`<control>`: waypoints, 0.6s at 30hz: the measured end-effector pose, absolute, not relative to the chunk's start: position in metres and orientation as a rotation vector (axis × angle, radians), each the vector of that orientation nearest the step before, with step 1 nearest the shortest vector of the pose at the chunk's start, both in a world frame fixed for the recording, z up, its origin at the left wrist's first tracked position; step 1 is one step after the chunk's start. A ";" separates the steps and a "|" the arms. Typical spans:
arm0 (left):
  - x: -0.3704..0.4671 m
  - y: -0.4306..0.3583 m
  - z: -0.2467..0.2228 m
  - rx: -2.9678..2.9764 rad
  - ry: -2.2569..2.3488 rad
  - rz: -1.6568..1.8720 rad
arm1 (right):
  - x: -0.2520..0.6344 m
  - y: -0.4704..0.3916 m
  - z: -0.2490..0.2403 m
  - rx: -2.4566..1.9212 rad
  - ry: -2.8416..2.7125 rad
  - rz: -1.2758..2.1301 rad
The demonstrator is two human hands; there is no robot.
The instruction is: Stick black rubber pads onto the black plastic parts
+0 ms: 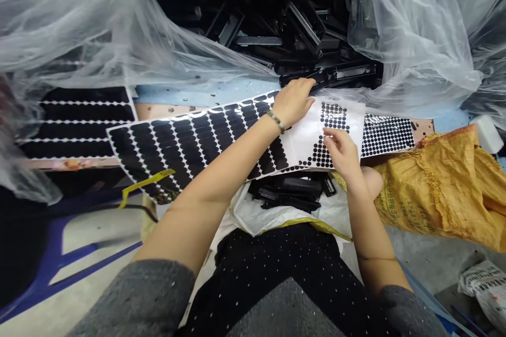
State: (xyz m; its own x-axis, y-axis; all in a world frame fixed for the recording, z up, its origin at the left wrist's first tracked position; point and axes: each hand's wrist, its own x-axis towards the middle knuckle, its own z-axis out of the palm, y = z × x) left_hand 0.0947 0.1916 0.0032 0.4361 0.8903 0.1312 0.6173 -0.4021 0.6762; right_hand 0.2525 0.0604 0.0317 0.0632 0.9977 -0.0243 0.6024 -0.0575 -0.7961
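My left hand, with a beaded bracelet at the wrist, reaches over the sheets to the heap's near edge. Its fingers are bent over the end of a black plastic part; the exact grip is partly hidden. My right hand is held over a white sheet with small round black stickers. Thumb and fingertips are close together there; anything between them is too small to make out. Under my left forearm lies a sheet of larger black stickers in rows, some of its backing showing.
Many black plastic parts are heaped at the back between clear plastic sheeting. More lie in a white bag at my lap. A yellow woven sack is at the right, a blue stool at the left. Another dotted sheet lies at right.
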 end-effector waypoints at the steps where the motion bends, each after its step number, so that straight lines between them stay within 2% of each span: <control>1: 0.101 0.203 -0.003 2.168 1.317 0.603 | 0.256 0.067 0.029 -1.822 -1.576 0.736; 3: 0.107 0.217 -0.012 2.152 1.383 0.611 | 0.259 0.084 0.023 -1.980 -1.567 0.636; 5: 0.104 0.219 -0.013 2.076 1.358 0.779 | 0.257 0.101 0.016 -2.073 -1.625 0.611; 9: 0.082 0.186 0.004 1.623 1.130 1.072 | 0.247 0.120 0.004 -2.131 -1.700 0.611; 14: 0.059 0.120 0.022 0.791 0.869 0.992 | 0.245 0.127 -0.005 -2.134 -1.607 0.612; 18: 0.049 0.095 0.022 0.586 0.788 0.978 | 0.249 0.130 -0.005 -2.106 -1.545 0.667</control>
